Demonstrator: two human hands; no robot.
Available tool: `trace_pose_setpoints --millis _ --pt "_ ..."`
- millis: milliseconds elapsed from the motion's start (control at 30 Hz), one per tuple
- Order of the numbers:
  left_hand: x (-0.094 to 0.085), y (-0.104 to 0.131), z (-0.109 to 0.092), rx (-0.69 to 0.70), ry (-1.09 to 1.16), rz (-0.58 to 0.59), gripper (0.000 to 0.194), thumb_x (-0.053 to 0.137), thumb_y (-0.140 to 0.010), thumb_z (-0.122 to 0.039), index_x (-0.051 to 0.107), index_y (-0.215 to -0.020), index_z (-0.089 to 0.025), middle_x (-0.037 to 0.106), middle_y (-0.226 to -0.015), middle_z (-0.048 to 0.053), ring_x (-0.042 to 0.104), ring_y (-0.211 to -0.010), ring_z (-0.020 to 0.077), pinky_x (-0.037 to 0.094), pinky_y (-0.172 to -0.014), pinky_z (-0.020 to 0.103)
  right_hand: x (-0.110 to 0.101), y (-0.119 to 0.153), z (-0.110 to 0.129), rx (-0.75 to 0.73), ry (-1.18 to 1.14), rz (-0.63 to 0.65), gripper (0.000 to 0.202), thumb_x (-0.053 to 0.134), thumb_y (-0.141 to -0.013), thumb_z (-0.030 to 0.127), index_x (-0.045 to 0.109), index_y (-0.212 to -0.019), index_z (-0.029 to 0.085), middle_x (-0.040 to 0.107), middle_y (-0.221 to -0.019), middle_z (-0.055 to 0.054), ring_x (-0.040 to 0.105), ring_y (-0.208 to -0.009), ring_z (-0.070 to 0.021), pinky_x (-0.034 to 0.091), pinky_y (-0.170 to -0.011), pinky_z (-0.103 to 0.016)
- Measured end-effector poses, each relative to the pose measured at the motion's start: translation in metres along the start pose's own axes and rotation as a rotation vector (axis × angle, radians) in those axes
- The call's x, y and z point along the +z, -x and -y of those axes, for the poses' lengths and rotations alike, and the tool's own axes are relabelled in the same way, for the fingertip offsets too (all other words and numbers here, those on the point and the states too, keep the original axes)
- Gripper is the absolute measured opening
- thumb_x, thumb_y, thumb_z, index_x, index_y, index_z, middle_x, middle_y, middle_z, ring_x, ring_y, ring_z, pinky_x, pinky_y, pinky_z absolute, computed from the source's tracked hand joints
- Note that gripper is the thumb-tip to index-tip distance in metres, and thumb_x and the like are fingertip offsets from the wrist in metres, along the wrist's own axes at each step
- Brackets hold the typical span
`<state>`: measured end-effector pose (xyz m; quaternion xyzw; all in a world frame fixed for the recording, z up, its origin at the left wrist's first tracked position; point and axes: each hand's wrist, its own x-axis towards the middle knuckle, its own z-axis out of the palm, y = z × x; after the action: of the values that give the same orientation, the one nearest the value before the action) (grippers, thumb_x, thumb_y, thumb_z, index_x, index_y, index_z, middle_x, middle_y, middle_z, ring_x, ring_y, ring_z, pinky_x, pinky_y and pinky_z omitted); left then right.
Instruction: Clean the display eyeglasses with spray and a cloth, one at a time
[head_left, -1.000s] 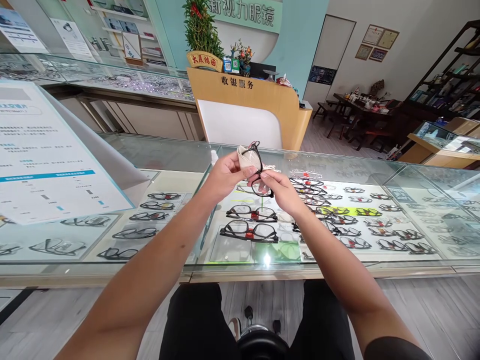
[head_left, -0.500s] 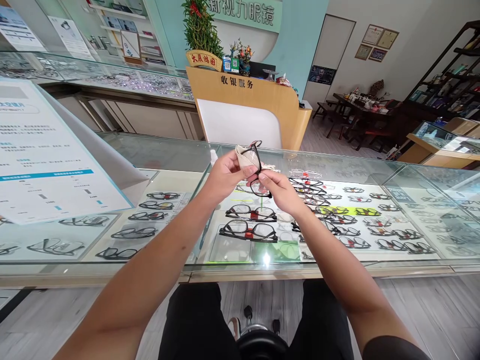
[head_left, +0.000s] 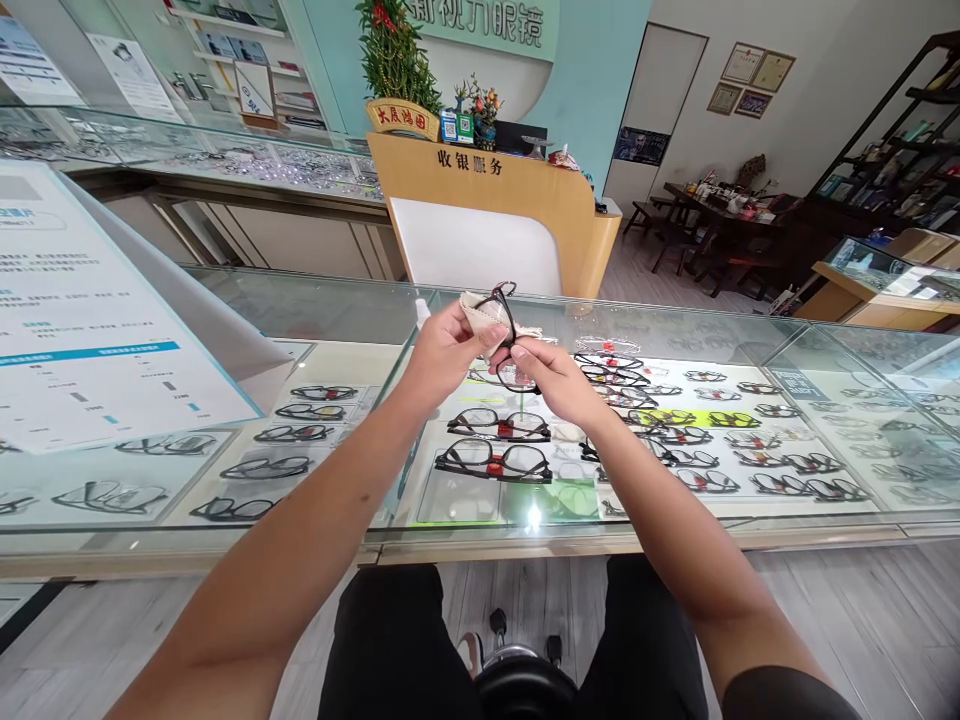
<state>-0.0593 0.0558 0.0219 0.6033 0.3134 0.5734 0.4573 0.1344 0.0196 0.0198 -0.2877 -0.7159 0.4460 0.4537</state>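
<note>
Over the glass display counter, my left hand (head_left: 448, 348) pinches a beige cloth (head_left: 480, 318) against one lens of a dark-framed pair of glasses (head_left: 508, 320). The cloth covers part of that lens. My right hand (head_left: 550, 372) grips the same glasses near the bridge and lower lens, fingers closed. The frame is tilted almost upright, one lens above the other. Below the hands, rows of glasses (head_left: 495, 460) lie under the counter glass.
A large printed sign (head_left: 90, 320) stands on the counter at the left. A small white bottle (head_left: 422, 312) is just behind my left hand. Farther back is a wooden cashier desk (head_left: 487, 185) with a potted plant (head_left: 397, 65).
The view has shifted slightly. Both hands and the glasses appear a little farther left, with the cloth still on the upper lens.
</note>
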Motion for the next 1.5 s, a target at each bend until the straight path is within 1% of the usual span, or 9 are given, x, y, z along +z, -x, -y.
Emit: trace_pose_setpoints --millis 333,467,600,867,1033,1133,1233,1367,1500 --pt "0.002 0.0 -0.004 0.035 0.039 0.015 0.052 0.095 -0.079 -0.063 0.07 -0.089 -0.019 0.064 -0.068 -0.001 0.057 -0.057 0.0132 0.049 -0.055 0.028 0.001 0.0 -0.001 -0.017 0.02 0.004 0.059 0.059 -0.105 0.076 0.08 -0.101 0.021 0.077 -0.101 -0.006 0.06 -0.089 -0.0189 0.047 -0.082 -0.033" --pt "-0.004 -0.005 0.0 0.047 0.052 -0.068 0.056 0.097 -0.076 -0.065 0.072 -0.093 -0.018 0.072 -0.078 0.001 0.062 -0.064 0.0133 0.05 -0.061 0.026 0.003 0.001 -0.002 -0.008 0.035 0.016 0.06 0.058 -0.104 0.076 0.079 -0.102 0.02 0.077 -0.099 -0.006 0.061 -0.091 -0.0192 0.046 -0.083 -0.033" --pt "-0.006 -0.008 0.006 0.017 0.102 -0.083 0.059 0.099 -0.072 -0.065 0.075 -0.097 -0.018 0.077 -0.087 0.004 0.068 -0.074 0.0154 0.052 -0.065 0.026 0.004 0.002 -0.003 0.002 0.044 0.025 0.06 0.058 -0.105 0.076 0.079 -0.102 0.02 0.077 -0.098 -0.006 0.061 -0.09 -0.0194 0.046 -0.082 -0.033" --pt "0.003 -0.004 0.006 -0.076 0.19 -0.06 0.063 0.105 -0.065 -0.063 0.07 -0.095 -0.02 0.067 -0.083 -0.001 0.058 -0.07 0.0115 0.045 -0.062 0.024 0.006 0.002 0.0 -0.006 0.06 -0.012 0.052 0.057 -0.108 0.066 0.079 -0.097 0.02 0.074 -0.093 -0.004 0.056 -0.084 -0.018 0.044 -0.077 -0.032" --pt "0.007 -0.002 0.004 -0.082 0.182 -0.113 0.072 0.105 -0.063 -0.064 0.061 -0.103 -0.023 0.069 -0.089 -0.002 0.063 -0.076 0.0134 0.049 -0.065 0.025 0.009 0.0 -0.003 0.011 0.011 -0.04 0.055 0.059 -0.105 0.071 0.077 -0.094 0.021 0.075 -0.094 -0.005 0.06 -0.088 -0.0185 0.049 -0.082 -0.033" --pt "0.008 -0.002 0.005 -0.082 0.224 -0.151 0.075 0.106 -0.06 -0.064 0.053 -0.094 -0.024 0.064 -0.083 -0.005 0.059 -0.072 0.0115 0.047 -0.063 0.024 0.011 -0.001 -0.005 0.037 0.002 -0.065 0.057 0.059 -0.103 0.074 0.076 -0.094 0.021 0.075 -0.095 -0.005 0.059 -0.086 -0.0182 0.05 -0.08 -0.033" --pt "0.008 -0.003 0.005 -0.089 0.268 -0.114 0.068 0.102 -0.068 -0.066 0.052 -0.088 -0.024 0.056 -0.075 -0.006 0.052 -0.065 0.0101 0.045 -0.059 0.023 0.01 -0.001 -0.005 0.062 -0.024 -0.103 0.054 0.061 -0.102 0.072 0.076 -0.093 0.021 0.076 -0.096 -0.006 0.059 -0.085 -0.0179 0.05 -0.079 -0.032" --pt "0.006 -0.003 0.004 -0.069 0.259 -0.129 0.06 0.101 -0.071 -0.056 0.056 -0.094 -0.024 0.063 -0.083 -0.004 0.06 -0.073 0.0116 0.053 -0.068 0.025 0.008 -0.001 -0.004 0.069 -0.062 -0.133 0.049 0.063 -0.101 0.068 0.076 -0.093 0.021 0.076 -0.094 -0.005 0.059 -0.083 -0.0175 0.049 -0.077 -0.031" --pt "0.004 -0.004 0.003 0.009 0.196 -0.17 0.062 0.1 -0.072 -0.052 0.052 -0.103 -0.027 0.071 -0.096 -0.002 0.071 -0.085 0.0145 0.057 -0.076 0.026 0.008 -0.001 -0.004 0.08 -0.048 -0.136 0.049 0.062 -0.101 0.068 0.077 -0.094 0.022 0.076 -0.097 -0.005 0.06 -0.086 -0.0175 0.05 -0.078 -0.031"
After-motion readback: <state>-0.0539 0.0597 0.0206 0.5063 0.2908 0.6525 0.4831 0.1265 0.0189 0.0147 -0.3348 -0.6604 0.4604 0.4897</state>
